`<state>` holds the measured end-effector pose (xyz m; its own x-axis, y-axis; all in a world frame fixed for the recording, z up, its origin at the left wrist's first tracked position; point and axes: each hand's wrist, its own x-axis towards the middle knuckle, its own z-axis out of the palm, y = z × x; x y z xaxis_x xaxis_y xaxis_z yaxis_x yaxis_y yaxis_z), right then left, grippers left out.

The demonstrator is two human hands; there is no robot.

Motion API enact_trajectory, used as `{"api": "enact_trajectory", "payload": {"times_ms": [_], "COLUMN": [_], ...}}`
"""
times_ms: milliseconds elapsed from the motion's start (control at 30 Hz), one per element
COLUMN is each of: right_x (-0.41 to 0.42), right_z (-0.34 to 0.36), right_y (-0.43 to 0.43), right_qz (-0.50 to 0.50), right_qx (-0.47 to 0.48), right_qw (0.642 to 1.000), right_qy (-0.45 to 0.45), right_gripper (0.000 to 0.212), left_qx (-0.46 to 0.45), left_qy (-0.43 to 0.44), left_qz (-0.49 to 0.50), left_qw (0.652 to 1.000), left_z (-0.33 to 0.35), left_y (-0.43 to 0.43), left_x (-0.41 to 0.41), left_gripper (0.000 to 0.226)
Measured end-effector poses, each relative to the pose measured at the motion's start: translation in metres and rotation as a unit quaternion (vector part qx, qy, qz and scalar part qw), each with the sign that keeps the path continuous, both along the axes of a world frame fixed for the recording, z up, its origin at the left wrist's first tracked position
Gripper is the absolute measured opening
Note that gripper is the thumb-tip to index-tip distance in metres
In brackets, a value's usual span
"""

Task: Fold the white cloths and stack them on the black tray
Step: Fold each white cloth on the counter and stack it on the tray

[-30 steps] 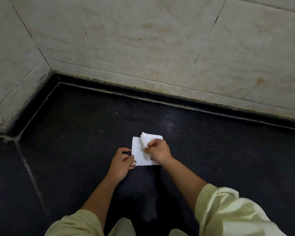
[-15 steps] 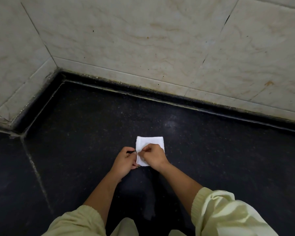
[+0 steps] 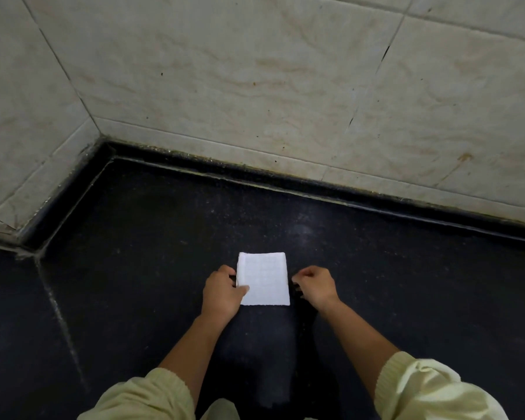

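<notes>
One white cloth (image 3: pixel 262 278) lay folded on the dark surface (image 3: pixel 134 268). Left grip (image 3: pixel 222 294) pinched its edge; right grip (image 3: pixel 315 286) curled, empty. I saw no tray; stacking remained.

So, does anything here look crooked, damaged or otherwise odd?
The white cloth lies flat, folded with even edges; nothing is odd there. Only the wall tiles stand out: there are dark cracks along a grout line and a brownish stain at the right.

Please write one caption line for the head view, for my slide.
Folded white cloth on a black surface; left hand holds its left edge, right hand curled beside it.
</notes>
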<state>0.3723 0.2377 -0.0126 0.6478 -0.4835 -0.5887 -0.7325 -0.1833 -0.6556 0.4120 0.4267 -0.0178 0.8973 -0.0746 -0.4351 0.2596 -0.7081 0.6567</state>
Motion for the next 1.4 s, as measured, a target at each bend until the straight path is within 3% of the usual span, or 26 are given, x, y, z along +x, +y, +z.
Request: {"api": "enact_trajectory", "payload": {"times_ms": [133,300,500,567,700,833,1033,1267,1400], "right_x": [-0.003,-0.002,-0.005,-0.009,-0.014,-0.018,-0.024,-0.038,-0.046], "right_z": [-0.006,0.002,0.014,0.016,0.026,0.040,0.064,0.084,0.087], "right_y": [0.009,0.015,0.011,0.009,0.007,0.007,0.014,0.009,0.004], "right_qz": [-0.008,-0.048,-0.081,-0.092,-0.091,-0.077,-0.041,-0.051,-0.056], "right_qx": [0.038,0.110,0.217,0.266,0.347,0.396,0.423,0.424,0.418], "right_qw": [0.999,0.993,0.973,0.959,0.933,0.913,0.899,0.894,0.896], "right_qy": [-0.002,0.005,0.018,0.016,-0.019,-0.060,-0.105,-0.137,-0.139], "right_gripper": [0.004,0.015,0.023,0.026,0.034,0.039,0.031,0.028,0.028], "left_qx": [-0.013,-0.103,-0.181,-0.199,-0.221,-0.286,-0.393,-0.440,-0.481], "left_qy": [0.042,0.140,0.193,0.239,0.351,0.420,0.440,0.404,0.373], "left_qz": [0.037,0.099,0.126,0.135,0.134,0.118,0.149,0.141,0.125], "left_qw": [0.998,0.980,0.956,0.941,0.900,0.853,0.794,0.789,0.783], "left_z": [0.004,0.003,0.014,0.022,0.030,0.035,0.036,0.047,0.047], "left_y": [-0.005,-0.007,-0.008,-0.007,0.003,0.009,0.008,-0.002,-0.007], "left_x": [0.001,0.006,0.006,0.006,0.007,-0.004,-0.023,-0.033,-0.038], "left_gripper": [0.045,0.027,0.016,0.016,0.039,0.039,0.030,0.049,0.046]}}
